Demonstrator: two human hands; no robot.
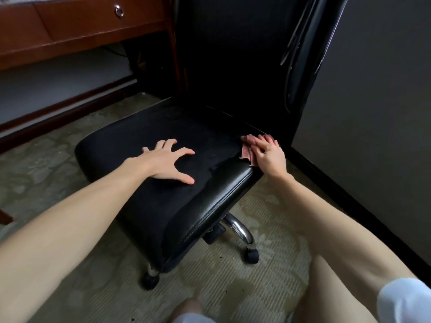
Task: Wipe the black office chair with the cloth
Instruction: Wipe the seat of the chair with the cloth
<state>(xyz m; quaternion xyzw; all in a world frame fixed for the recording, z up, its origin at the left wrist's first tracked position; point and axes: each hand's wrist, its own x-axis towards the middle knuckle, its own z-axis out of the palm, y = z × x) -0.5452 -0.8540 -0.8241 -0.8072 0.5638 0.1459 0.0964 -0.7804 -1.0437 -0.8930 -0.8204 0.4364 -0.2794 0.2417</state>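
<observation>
Patterned carpet (233, 287), wooden desk (81, 26), dark wall (384, 101).

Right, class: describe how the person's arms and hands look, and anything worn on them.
The left hand and right hand wear no gloves, rings or watch that show, and both forearms are uncovered. A white sleeve, seemingly short, covers the right arm's upper end at the lower right corner.

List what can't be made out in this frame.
Head view only.
Cloth: mostly under the right hand; full size and shape hidden.
Backrest: top cut off by the upper edge, surface too dark for detail.
Chair base: seat hides most of it.
Desk: top cut off by the upper edge.
</observation>
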